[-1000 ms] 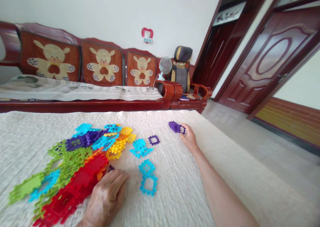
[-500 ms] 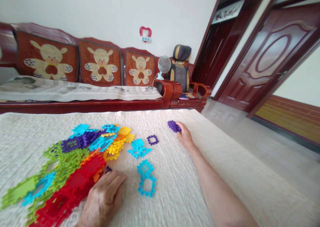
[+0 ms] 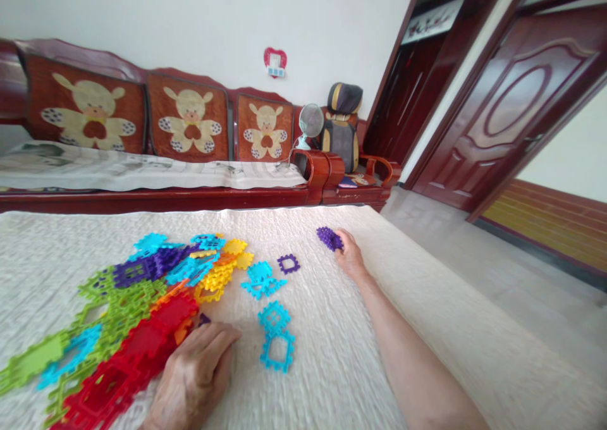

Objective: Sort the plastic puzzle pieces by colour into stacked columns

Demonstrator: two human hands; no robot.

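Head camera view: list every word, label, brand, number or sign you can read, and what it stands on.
No readable text.
White rectangular panel above the doorway: dark marks, too blurred to read.
White printed sofa cloth: dark patterning, too blurred to read.
Bright toothed-edge plastic pieces: no lettering visible.

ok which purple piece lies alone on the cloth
The hollow purple square right of the yellow pieces; the others are in the pile, by the left hand, or in the stack the right hand holds.

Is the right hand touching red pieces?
No, the right hand is at purple pieces, while the red pieces lie beside the left hand.
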